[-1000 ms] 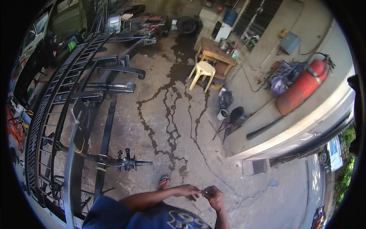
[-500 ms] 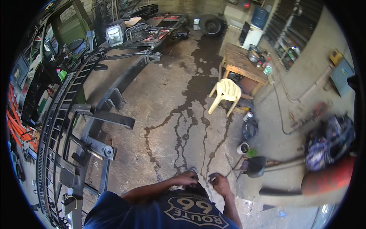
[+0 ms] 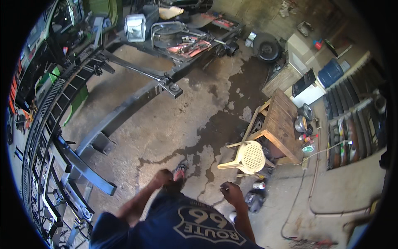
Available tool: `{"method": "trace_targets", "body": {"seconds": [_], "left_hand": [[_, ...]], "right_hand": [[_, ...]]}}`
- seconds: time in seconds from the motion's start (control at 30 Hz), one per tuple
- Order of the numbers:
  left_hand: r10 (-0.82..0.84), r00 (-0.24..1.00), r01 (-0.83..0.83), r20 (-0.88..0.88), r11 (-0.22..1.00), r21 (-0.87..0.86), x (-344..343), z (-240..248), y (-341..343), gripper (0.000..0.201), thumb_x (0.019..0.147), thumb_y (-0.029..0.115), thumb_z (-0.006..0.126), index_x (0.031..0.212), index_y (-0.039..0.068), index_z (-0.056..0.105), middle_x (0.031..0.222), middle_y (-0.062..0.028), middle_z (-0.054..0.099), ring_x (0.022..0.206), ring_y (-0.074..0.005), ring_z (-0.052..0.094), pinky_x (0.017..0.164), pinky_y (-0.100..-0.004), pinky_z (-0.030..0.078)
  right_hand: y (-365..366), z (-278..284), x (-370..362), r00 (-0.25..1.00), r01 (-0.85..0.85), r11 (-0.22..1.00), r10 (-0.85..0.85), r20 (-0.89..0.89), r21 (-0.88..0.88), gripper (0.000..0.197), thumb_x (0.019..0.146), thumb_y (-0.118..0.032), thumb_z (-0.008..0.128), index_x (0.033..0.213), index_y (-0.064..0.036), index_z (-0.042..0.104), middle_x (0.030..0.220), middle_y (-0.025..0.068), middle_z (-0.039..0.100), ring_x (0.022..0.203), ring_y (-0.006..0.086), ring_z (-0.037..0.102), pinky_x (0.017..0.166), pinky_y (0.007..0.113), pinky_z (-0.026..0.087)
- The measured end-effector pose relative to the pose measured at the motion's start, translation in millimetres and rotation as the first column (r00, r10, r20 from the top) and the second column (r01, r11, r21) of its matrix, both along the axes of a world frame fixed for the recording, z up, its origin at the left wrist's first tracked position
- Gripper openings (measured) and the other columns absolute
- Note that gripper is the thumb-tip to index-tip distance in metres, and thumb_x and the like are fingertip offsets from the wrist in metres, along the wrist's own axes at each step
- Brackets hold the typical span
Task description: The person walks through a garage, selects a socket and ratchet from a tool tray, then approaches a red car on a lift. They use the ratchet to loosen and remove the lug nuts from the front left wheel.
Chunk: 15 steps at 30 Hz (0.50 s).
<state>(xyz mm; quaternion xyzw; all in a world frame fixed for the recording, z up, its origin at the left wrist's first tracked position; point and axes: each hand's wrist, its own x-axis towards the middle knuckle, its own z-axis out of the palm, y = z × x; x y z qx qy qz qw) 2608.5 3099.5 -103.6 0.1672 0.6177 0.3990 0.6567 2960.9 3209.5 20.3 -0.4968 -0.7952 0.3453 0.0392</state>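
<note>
My left hand (image 3: 165, 177) hangs in front of my body, beside my forward foot (image 3: 179, 172); its fingers are dark and smeared, so their pose is unclear. My right hand (image 3: 232, 193) is held out to the right with the fingers curled in. A small pale spot shows at its fingertips, too small to name. Neither hand touches the cream plastic stool-like chair (image 3: 252, 157), which stands ahead of my right hand. Beyond the chair is a wooden table (image 3: 282, 120) with metal pots (image 3: 301, 123) along its right edge.
A long dark steel vehicle frame (image 3: 120, 106) runs along the left, with a bent blue-grey bar (image 3: 89, 171) jutting out. Dark wet streaks (image 3: 224, 124) cross the concrete floor. A tyre (image 3: 266, 47) lies at the back. A black bag (image 3: 253, 201) sits near my right hand.
I have moved forward and the view has turned, so the chair and table appear closer. My hands, close together before, are now farther apart. One foot has come forward into view.
</note>
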Motion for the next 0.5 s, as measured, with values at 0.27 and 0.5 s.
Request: {"method": "trace_targets", "body": {"seconds": [0.27, 0.5], "left_hand": [[-0.053, 0.99, 0.025, 0.128, 0.977, 0.211, -54.7, 61.3, 306.3, 0.024, 0.096, 0.013, 0.053, 0.11, -0.004, 0.062, 0.099, -0.0121, 0.066, 0.091, -0.0231, 0.067, 0.08, -0.0333, 0.057], [0.305, 0.88, -0.346, 0.364, 0.937, 0.051, -118.9, 64.6, 503.9, 0.024, 0.098, 0.02, 0.052, 0.109, 0.001, 0.062, 0.099, -0.0092, 0.066, 0.087, -0.0212, 0.069, 0.073, -0.0322, 0.055]], "right_hand": [[228.2, -26.5, -44.4, 0.989, -0.04, 0.986, 0.062, 0.135, -0.16, 0.021, 0.088, -0.021, 0.07, 0.102, -0.0042, 0.069, 0.095, 0.0138, 0.072, 0.084, 0.0275, 0.071, 0.076, 0.036, 0.055], [524.7, -15.3, -135.4, 0.968, -0.178, 0.973, 0.2, 0.152, -0.149, 0.02, 0.088, -0.018, 0.066, 0.103, -0.0042, 0.069, 0.102, 0.0185, 0.07, 0.097, 0.0365, 0.067, 0.083, 0.042, 0.052]]}}
